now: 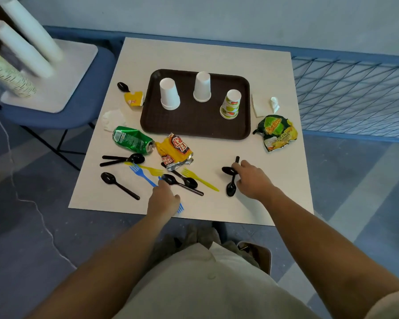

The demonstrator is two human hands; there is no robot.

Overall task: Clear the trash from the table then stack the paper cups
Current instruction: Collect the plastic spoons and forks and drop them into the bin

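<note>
Three paper cups stand upside down on a brown tray [194, 127]: two white cups [169, 94] [202, 86] and a patterned cup [231, 104]. Trash lies around the tray: a crushed green can [131, 139], a yellow-red wrapper [175, 151], a green chip bag [276, 132], a small yellow wrapper [134, 99] and crumpled napkins [113, 119] [274, 104]. Black spoons and coloured forks are scattered along the near side. My left hand [162, 200] holds a blue fork [180, 207] by its handle. My right hand [251, 180] grips two black spoons [230, 180].
The white table [217, 54] has its near edge close to my body. A blue chair [55, 116] at left carries a board with tall cup stacks [21, 49]. A blue wire fence [355, 93] runs along the right.
</note>
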